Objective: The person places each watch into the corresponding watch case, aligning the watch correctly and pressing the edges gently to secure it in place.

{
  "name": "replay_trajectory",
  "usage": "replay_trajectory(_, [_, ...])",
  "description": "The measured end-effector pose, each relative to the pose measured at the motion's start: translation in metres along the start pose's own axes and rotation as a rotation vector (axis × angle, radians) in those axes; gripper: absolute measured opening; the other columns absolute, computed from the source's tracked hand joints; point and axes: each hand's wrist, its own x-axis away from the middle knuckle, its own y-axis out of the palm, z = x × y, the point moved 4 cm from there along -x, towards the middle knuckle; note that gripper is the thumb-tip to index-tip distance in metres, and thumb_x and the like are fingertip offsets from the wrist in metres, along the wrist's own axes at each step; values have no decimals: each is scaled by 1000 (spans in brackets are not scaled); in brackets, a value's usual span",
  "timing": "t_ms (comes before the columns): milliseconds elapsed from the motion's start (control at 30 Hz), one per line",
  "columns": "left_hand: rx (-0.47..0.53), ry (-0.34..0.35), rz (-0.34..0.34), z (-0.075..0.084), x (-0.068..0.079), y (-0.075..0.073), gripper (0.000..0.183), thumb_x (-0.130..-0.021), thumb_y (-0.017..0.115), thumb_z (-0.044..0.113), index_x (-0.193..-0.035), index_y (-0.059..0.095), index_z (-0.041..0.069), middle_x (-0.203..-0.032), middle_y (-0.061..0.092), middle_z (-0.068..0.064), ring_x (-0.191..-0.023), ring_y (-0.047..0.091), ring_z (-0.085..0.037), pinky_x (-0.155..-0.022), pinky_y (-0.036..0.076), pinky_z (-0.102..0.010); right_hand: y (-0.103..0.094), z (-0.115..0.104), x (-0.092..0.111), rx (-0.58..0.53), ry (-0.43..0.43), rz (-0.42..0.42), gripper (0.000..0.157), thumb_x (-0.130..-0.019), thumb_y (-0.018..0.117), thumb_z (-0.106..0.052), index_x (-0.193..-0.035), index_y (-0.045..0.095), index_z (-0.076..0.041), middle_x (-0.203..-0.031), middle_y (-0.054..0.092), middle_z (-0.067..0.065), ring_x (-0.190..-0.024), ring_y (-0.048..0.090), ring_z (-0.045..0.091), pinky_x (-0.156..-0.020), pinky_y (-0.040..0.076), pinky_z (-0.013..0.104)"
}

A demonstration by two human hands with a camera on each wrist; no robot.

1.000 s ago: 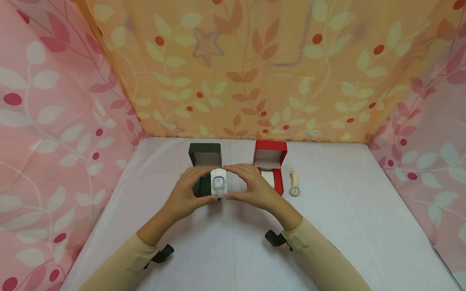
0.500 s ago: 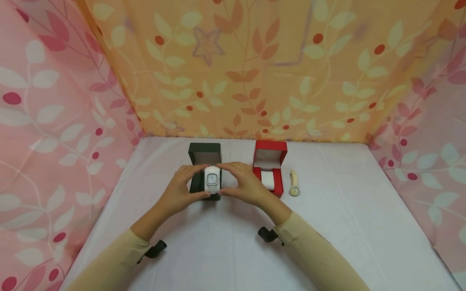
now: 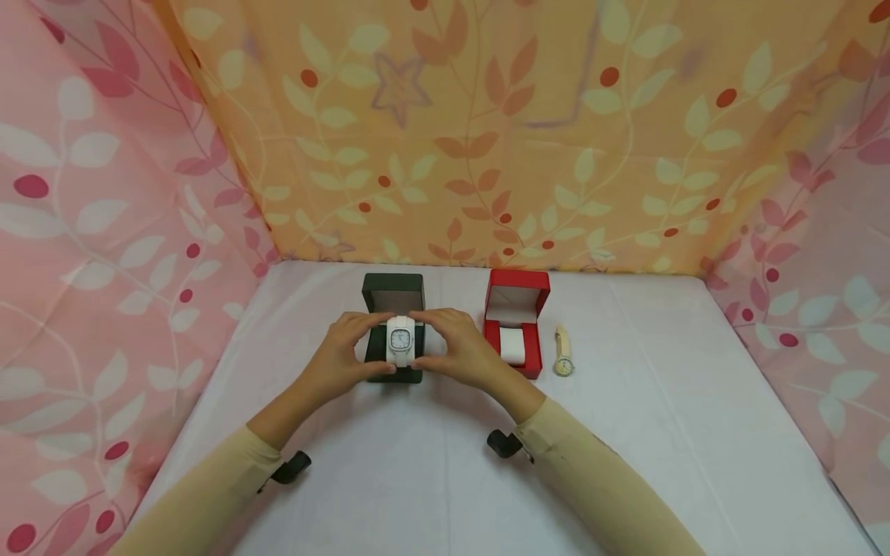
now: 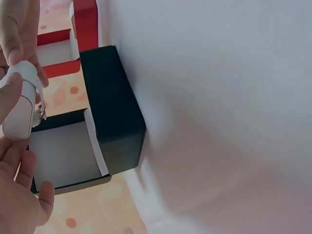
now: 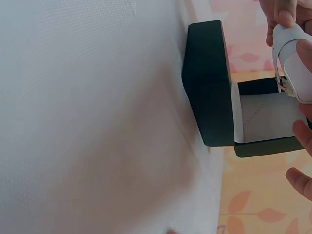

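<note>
A white wristwatch with a squarish dial is wrapped round a small white cushion. My left hand pinches one end of the cushion between thumb and fingers. From the other side my right hand pinches the opposite end. Together they hold it over the dark green box, whose lid stands up at the back. In the left wrist view the cushion is above the box's opening, with the watch's buckle hanging on its underside.
Right of the green box stands a red box, its lid raised and a white cushion inside. A cream-strapped watch lies beside it on the white cloth. Patterned curtains enclose the back and sides.
Both hands have moved the watch and cushion left and slightly away from me, from the green box's right side to over its middle. The red box's cushion now shows fully.
</note>
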Motion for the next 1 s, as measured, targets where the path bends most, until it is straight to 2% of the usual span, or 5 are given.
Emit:
replay_trajectory(467, [-42, -14, -32, -10, -5, -2, 84, -74, 94, 27, -148, 54, 18, -133, 60, -6, -125, 48, -24, -106, 34, -56, 7, 5, -11, 36, 13, -11, 75, -81, 88, -39, -147, 55, -22, -139, 64, -4, -129, 53, 16, -115, 33, 46])
replay_trajectory(800, [-32, -23, -102, -23, -9, -2, 85, -77, 92, 28, -151, 51, 17, -140, 59, -4, -130, 45, -24, -110, 30, -58, 16, 14, -17, 37, 41, -45, 75, -82, 87, -41, -147, 55, -22, -141, 63, -3, -131, 53, 17, -116, 32, 47])
replay_trajectory(1000, [-48, -9, -131, -29, -10, 1, 83, -79, 91, 26, -151, 51, 15, -142, 60, -6, -131, 45, -26, -108, 30, -57, 23, 19, -20, 60, 35, -51, 75, -82, 87, -41, -146, 56, -20, -138, 64, -2, -128, 54, 18, -114, 33, 49])
